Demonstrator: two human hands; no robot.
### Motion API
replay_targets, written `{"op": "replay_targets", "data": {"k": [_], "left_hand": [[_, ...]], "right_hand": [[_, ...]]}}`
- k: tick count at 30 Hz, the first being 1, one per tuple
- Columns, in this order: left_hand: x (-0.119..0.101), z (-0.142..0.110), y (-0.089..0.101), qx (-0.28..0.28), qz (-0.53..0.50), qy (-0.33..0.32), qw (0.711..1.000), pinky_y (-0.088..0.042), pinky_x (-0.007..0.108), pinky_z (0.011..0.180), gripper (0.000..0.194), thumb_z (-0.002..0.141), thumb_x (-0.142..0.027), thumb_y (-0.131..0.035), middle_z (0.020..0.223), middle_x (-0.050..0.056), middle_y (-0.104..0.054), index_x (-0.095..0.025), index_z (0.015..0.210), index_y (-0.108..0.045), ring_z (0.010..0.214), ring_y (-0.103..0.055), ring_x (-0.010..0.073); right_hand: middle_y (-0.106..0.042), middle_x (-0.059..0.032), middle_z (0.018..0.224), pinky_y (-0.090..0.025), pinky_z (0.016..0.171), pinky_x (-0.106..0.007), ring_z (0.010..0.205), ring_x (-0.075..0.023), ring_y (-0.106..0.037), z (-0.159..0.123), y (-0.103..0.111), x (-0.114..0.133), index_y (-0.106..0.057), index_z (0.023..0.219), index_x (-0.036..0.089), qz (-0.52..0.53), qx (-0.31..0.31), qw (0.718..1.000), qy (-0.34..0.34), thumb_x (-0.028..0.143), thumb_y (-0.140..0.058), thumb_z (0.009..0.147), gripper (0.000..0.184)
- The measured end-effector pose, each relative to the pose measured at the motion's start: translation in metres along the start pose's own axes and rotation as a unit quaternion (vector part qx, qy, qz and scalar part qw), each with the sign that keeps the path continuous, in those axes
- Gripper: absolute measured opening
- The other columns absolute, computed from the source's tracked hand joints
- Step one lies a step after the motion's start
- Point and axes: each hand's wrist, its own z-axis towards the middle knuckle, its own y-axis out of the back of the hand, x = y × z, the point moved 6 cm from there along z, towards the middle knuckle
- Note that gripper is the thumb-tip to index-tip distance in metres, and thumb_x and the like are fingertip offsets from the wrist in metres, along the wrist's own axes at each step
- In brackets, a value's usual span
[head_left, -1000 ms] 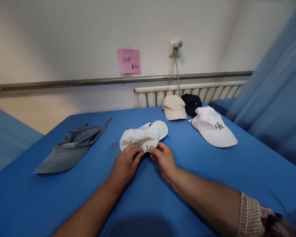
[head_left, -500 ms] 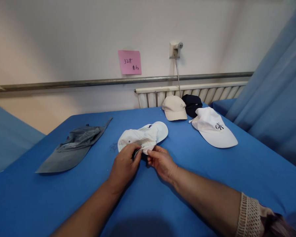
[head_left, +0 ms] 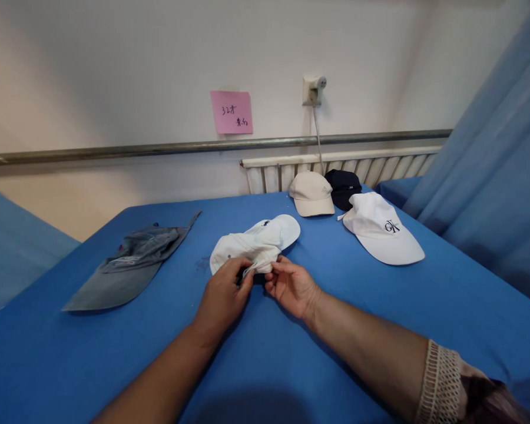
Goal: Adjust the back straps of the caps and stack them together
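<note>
A pale, nearly white baseball cap (head_left: 258, 241) with a small dark emblem lies on its side in the middle of the blue-covered table, its brim toward the upper right. My left hand (head_left: 224, 294) pinches the near edge of this cap, where a thin strap shows between thumb and fingers. On the same edge, just to the right, my right hand (head_left: 294, 288) is closed with thumb and forefinger on the cap's fabric. The inside of the cap and part of the strap are hidden by my fingers.
To the left lies a grey cap (head_left: 130, 268) with its strap stretched out. Toward the back right are a beige cap (head_left: 311, 194), a navy cap (head_left: 344, 187) and a white cap (head_left: 382, 227) with black letters. A radiator (head_left: 287, 174) and wall stand behind; a blue curtain (head_left: 486, 153) hangs at right.
My right hand has turned slightly and shifted a little to the right along the cap's edge. The cap's near edge is a bit reshaped; my left hand stays nearly in place.
</note>
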Motion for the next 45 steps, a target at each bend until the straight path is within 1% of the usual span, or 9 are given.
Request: {"op": "replay_targets", "data": {"k": [16, 19, 26, 28, 32, 35, 37, 41, 45], "left_hand": [[0.004, -0.001, -0.005, 0.037, -0.002, 0.005, 0.999, -0.053, 0.035, 0.076, 0.017, 0.088, -0.027, -0.055, 0.094, 0.006, -0.073, -0.021, 0.100, -0.064, 0.085, -0.068, 0.0225], [0.003, -0.001, -0.006, 0.034, -0.003, 0.003, 0.999, -0.052, 0.034, 0.075, 0.015, 0.087, -0.029, -0.056, 0.093, 0.005, -0.072, -0.021, 0.099, -0.063, 0.083, -0.067, 0.0220], [-0.007, 0.002, 0.001, -0.012, 0.036, -0.053, 0.998, -0.048, 0.037, 0.077, 0.009, 0.086, -0.019, -0.050, 0.086, 0.006, -0.065, -0.020, 0.090, -0.058, 0.083, -0.060, 0.0228], [-0.007, 0.002, 0.002, -0.023, 0.042, -0.063, 0.997, -0.048, 0.038, 0.079, 0.011, 0.084, -0.015, -0.050, 0.088, 0.006, -0.065, -0.020, 0.090, -0.058, 0.085, -0.059, 0.0233], [-0.004, 0.001, 0.003, -0.035, 0.044, -0.067, 0.996, -0.048, 0.039, 0.082, 0.014, 0.082, -0.012, -0.050, 0.089, 0.007, -0.066, -0.020, 0.090, -0.059, 0.087, -0.059, 0.0239], [-0.002, 0.000, 0.002, -0.031, 0.034, -0.068, 0.997, -0.049, 0.039, 0.084, 0.016, 0.082, -0.011, -0.050, 0.091, 0.006, -0.067, -0.020, 0.090, -0.059, 0.090, -0.060, 0.0235], [-0.005, 0.000, 0.001, -0.027, 0.019, -0.082, 0.996, -0.050, 0.039, 0.086, 0.016, 0.083, -0.010, -0.050, 0.094, 0.006, -0.067, -0.020, 0.090, -0.060, 0.092, -0.061, 0.0230], [-0.011, -0.003, -0.004, -0.011, -0.002, -0.107, 0.994, -0.051, 0.040, 0.088, 0.012, 0.087, -0.013, -0.053, 0.100, 0.008, -0.068, -0.020, 0.093, -0.060, 0.097, -0.062, 0.0229], [-0.016, -0.004, -0.010, 0.010, -0.009, -0.116, 0.993, -0.050, 0.042, 0.093, 0.013, 0.089, -0.015, -0.054, 0.105, 0.008, -0.066, -0.021, 0.099, -0.059, 0.102, -0.062, 0.0235]], "right_hand": [[-0.058, 0.0069, 0.067, -0.036, 0.047, -0.017, 0.049, -0.0048, -0.045, 0.004, 0.005, 0.013, -0.063, 0.097, 0.021, -0.033, -0.020, 0.998, 0.043, 0.014, -0.078, 0.067, 0.034], [-0.057, 0.0074, 0.065, -0.035, 0.046, -0.017, 0.048, -0.0044, -0.044, 0.005, 0.009, 0.013, -0.063, 0.090, 0.020, -0.076, -0.049, 0.994, 0.065, 0.017, -0.081, 0.064, 0.032], [-0.062, 0.0027, 0.065, -0.048, 0.053, -0.024, 0.057, -0.0120, -0.059, 0.001, 0.022, 0.013, -0.059, 0.077, 0.018, -0.173, -0.178, 0.959, 0.138, 0.024, -0.085, 0.058, 0.033], [-0.062, 0.0018, 0.063, -0.046, 0.051, -0.023, 0.055, -0.0127, -0.060, -0.002, 0.018, 0.006, -0.060, 0.076, 0.017, -0.181, -0.145, 0.969, 0.090, 0.028, -0.084, 0.060, 0.030], [-0.069, -0.0048, 0.075, -0.048, 0.057, -0.024, 0.064, -0.0143, -0.065, -0.010, -0.001, -0.011, -0.068, 0.081, 0.013, -0.168, -0.009, 0.986, -0.017, 0.046, -0.077, 0.073, 0.036], [-0.070, -0.0068, 0.077, -0.048, 0.061, -0.025, 0.069, -0.0146, -0.065, -0.012, -0.004, -0.016, -0.069, 0.083, 0.012, -0.154, -0.004, 0.987, -0.044, 0.057, -0.073, 0.078, 0.046], [-0.070, -0.0056, 0.078, -0.048, 0.063, -0.025, 0.069, -0.0139, -0.064, -0.011, -0.003, -0.016, -0.069, 0.085, 0.013, -0.138, -0.018, 0.990, -0.036, 0.053, -0.078, 0.076, 0.043], [-0.070, -0.0006, 0.077, -0.047, 0.069, -0.025, 0.071, -0.0127, -0.064, -0.007, 0.003, -0.004, -0.067, 0.082, 0.016, -0.102, -0.059, 0.992, 0.052, 0.031, -0.089, 0.063, 0.032], [-0.072, 0.0002, 0.083, -0.046, 0.070, -0.026, 0.073, -0.0135, -0.064, -0.004, 0.007, 0.006, -0.068, 0.085, 0.019, -0.092, -0.073, 0.988, 0.103, 0.029, -0.086, 0.063, 0.030]]}}
